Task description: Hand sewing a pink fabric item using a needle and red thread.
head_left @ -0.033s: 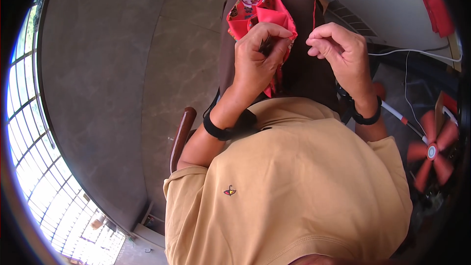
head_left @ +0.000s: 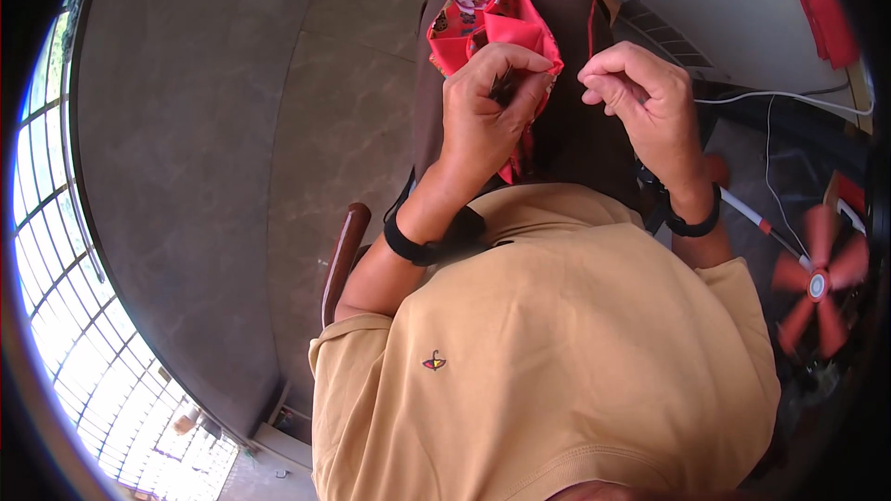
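A red flowered cloth piece (head_left: pixel 515 32) with plain pinkish-red lining lies folded over my brown-trousered lap. My left hand (head_left: pixel 490 97) pinches its right edge between thumb and forefinger. Something dark and thin shows inside the curl of that hand, too hidden to name. To the right, apart from the cloth, my right hand (head_left: pixel 642 93) is closed in a pinch. A red thread (head_left: pixel 591 23) comes down to its fingertips from beyond my knee. Whether a needle sits in those fingers I cannot make out.
A brown chair armrest (head_left: pixel 345 255) is by my left elbow. At the right a small fan with orange-red blades (head_left: pixel 819 285) spins near a white cable (head_left: pixel 780 97). A white cabinet-like unit (head_left: pixel 705 9) stands at the far right with red cloth (head_left: pixel 817 9) over it.
The fan blades have turned. My right hand has shifted very slightly to the left; the left hand keeps its pinch on the cloth.
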Motion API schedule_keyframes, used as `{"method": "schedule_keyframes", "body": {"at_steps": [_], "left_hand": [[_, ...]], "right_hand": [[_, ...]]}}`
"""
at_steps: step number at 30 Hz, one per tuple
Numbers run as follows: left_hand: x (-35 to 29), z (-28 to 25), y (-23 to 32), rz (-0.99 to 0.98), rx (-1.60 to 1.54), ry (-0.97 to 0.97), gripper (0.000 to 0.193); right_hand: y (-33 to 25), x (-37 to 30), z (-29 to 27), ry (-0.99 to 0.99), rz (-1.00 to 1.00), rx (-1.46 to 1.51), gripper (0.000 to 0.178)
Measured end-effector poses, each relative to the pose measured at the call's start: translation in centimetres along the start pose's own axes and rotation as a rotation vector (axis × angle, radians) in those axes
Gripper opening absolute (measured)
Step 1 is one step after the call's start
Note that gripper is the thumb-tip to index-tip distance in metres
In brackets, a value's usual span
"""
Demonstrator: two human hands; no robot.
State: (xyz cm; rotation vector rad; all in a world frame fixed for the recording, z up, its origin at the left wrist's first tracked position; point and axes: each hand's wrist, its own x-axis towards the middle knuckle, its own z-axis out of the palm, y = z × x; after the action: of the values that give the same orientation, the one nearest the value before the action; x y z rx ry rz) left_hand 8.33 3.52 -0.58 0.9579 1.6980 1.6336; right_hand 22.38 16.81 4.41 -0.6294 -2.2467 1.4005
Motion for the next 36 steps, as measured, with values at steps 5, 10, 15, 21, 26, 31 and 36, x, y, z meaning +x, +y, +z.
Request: {"method": "schedule_keyframes", "body": {"at_steps": [5,10,15,21,26,31,36], "left_hand": [[0.0,0.4,-0.2,0.020,0.019,0.059,0.011],[0.4,-0.1,-0.4,0.083,0.059,0.013,0.012],[0.4,-0.8,-0.5,0.141,0.146,-0.020,0.014],[0.3,-0.9,-0.2,0.155,0.161,-0.018,0.015],[0.4,-0.9,-0.2,0.145,0.148,-0.024,0.015],[0.4,-0.7,0.0,0.118,0.122,0.031,0.017],[0.2,-0.5,0.4,0.057,0.103,0.070,0.016]], "right_hand": [[0.6,-0.7,0.8,-0.027,0.001,-0.001,0.007],[0.8,0.1,0.8,0.033,-0.076,-0.016,0.008],[0.9,1.2,0.2,0.011,-0.315,-0.286,0.013],[0.5,1.2,-0.3,-0.013,-0.328,-0.367,0.015],[0.2,1.5,-0.3,-0.021,-0.370,-0.422,0.015],[0.0,1.7,-0.2,-0.052,-0.340,-0.345,0.012],[0.5,2.2,-0.2,-0.126,-0.205,-0.087,0.009]]}}
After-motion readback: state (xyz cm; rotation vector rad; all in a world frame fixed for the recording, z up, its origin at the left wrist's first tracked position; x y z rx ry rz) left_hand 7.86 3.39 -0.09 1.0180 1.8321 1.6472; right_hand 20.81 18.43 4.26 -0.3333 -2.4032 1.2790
